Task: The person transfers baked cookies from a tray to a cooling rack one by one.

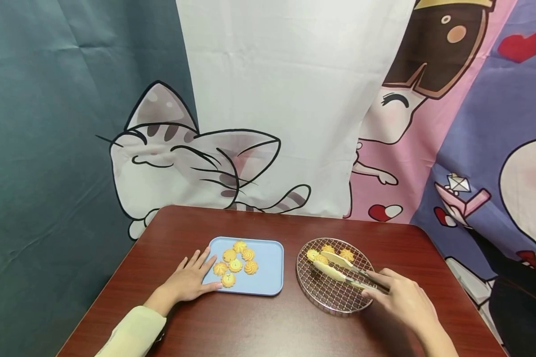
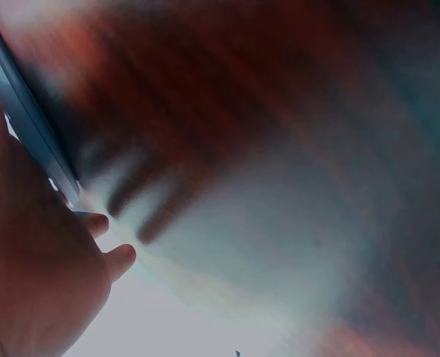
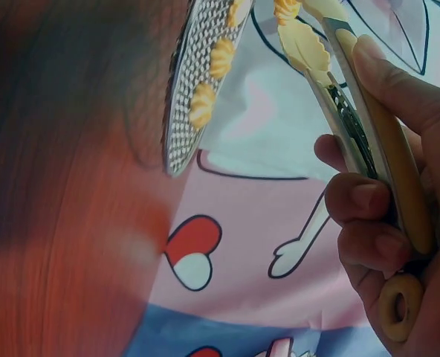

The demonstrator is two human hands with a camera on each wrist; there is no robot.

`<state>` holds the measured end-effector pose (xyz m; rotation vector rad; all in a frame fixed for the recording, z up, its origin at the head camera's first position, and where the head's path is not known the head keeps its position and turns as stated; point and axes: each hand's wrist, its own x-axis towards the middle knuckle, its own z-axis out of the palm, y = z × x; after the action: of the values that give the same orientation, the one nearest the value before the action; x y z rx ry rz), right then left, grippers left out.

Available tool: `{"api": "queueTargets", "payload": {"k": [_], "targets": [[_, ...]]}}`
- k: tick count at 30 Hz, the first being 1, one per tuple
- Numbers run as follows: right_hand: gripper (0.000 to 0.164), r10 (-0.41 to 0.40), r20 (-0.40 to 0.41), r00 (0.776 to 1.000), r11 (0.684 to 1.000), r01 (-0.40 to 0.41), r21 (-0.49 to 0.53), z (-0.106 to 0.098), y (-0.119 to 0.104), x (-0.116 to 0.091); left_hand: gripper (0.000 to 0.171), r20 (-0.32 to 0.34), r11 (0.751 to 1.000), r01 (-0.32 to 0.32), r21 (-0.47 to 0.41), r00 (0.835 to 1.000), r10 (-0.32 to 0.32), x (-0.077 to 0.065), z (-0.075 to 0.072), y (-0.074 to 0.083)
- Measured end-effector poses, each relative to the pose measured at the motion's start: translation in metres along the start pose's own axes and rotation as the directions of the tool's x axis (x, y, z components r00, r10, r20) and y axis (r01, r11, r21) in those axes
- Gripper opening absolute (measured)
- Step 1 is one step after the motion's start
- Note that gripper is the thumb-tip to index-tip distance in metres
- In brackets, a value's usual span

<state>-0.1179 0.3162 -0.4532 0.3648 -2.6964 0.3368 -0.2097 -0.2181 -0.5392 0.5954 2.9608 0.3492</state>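
Observation:
My right hand (image 1: 406, 297) grips a pair of tongs (image 1: 335, 272) with cream tips and steel arms. Between the tips is a yellow swirled cookie (image 3: 285, 10), apparently raised off the round wire rack (image 1: 335, 297). More cookies (image 1: 347, 255) lie on the rack's far part. With fingers spread, my left hand (image 1: 188, 280) rests against the left side of a light blue tray (image 1: 268, 267), its thumb at the near left corner. Several cookies (image 1: 251, 267) sit on the tray's left half and middle. The left wrist view shows the hand beside the dark tray edge (image 2: 27, 111).
Both tray and rack stand on a reddish-brown wooden table (image 1: 250, 327), with a gap between them. Behind the table hangs a cloth backdrop (image 1: 295, 99) printed with a cartoon cat and figures.

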Motion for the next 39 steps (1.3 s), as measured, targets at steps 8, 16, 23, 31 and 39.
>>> {"api": "queueTargets", "payload": {"k": [8,16,23,31,39], "targets": [[0.044,0.05,-0.005,0.999,0.999,-0.05,-0.003,-0.005,0.01,-0.009,0.094,0.0,1.0,0.0,0.0,1.0,0.0,-0.001,-0.002,0.002],[0.043,0.123,0.06,0.991,0.992,-0.123,-0.011,-0.009,0.019,-0.017,0.093,0.0,1.0,-0.005,-0.021,1.0,0.005,-0.001,-0.001,0.002],[0.045,0.133,0.074,0.988,0.991,-0.132,-0.019,-0.009,0.033,-0.022,0.093,-0.015,0.999,-0.019,-0.027,1.0,0.019,-0.002,0.001,0.001],[0.049,0.203,0.162,0.966,0.979,-0.202,-0.022,-0.013,0.045,-0.027,0.094,-0.022,1.0,-0.022,-0.019,1.0,0.021,-0.001,0.001,0.001],[0.05,0.226,0.186,0.956,0.974,-0.222,-0.044,-0.015,0.054,-0.028,0.098,-0.038,1.0,-0.019,-0.009,0.999,0.018,0.001,0.008,-0.004]]}}
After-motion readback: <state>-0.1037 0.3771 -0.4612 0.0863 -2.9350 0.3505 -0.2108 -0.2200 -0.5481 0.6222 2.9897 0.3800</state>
